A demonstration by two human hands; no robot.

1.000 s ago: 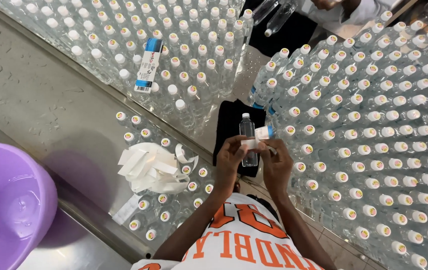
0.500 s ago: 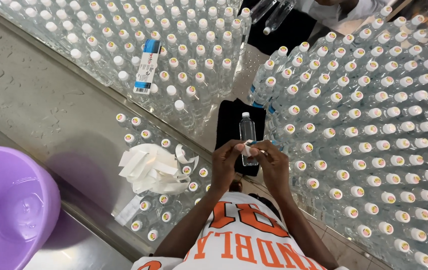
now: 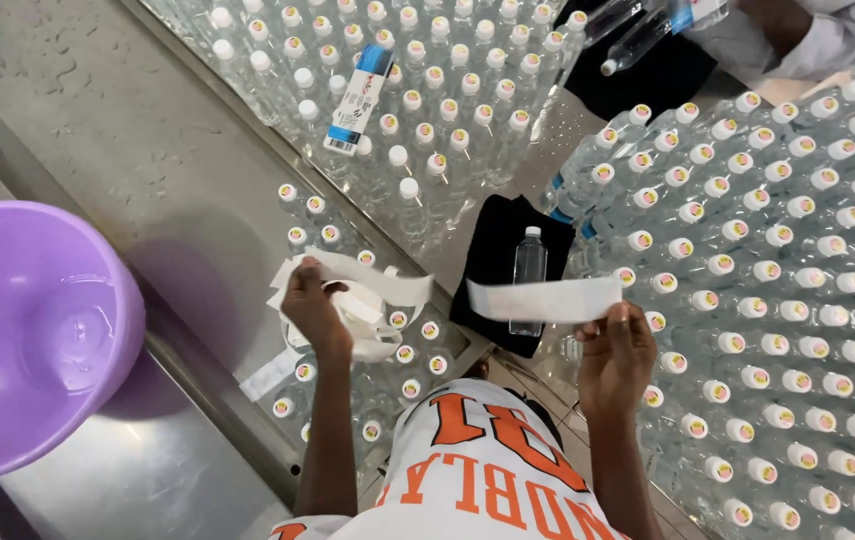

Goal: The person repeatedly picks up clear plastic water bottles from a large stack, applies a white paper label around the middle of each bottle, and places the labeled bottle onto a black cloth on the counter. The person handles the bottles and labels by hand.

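Labelling step in hand, judging by layout. Right hand (image 3: 615,352) pinching one end of a white label strip (image 3: 544,298), strip stretched out flat and level, hanging in the air just in front of a clear plastic bottle (image 3: 528,272). Bottle lying on a black cloth (image 3: 492,250) in the gap between the bottle blocks, white cap pointing away, body bare, looks filled with clear liquid. Strip overlapping the bottle's lower half in view; touching or not, cannot tell.

Left hand (image 3: 311,310) closed on the pile of white paper strips (image 3: 362,295) sitting atop the small cluster of capped bottles (image 3: 387,345) by the metal counter (image 3: 147,180). Fingers curled into the pile, gripping paper, exact piece unclear.

Next move, as a judgement: strip needs squaring to the bottle body and wrapping round evenly; second hand likely needed on the free end, bottle prone to rolling on the cloth.

Containers:
- Purple plastic basin (image 3: 32,330) at left on the counter: shallow clear water inside, nothing else visible except a red bit at the rim.
- Right block of capped bottles (image 3: 777,300): upright, tightly packed, some with blue labels.
- Far block of capped bottles (image 3: 417,90): upright, a blue-and-white label strip (image 3: 358,98) lying across the caps.
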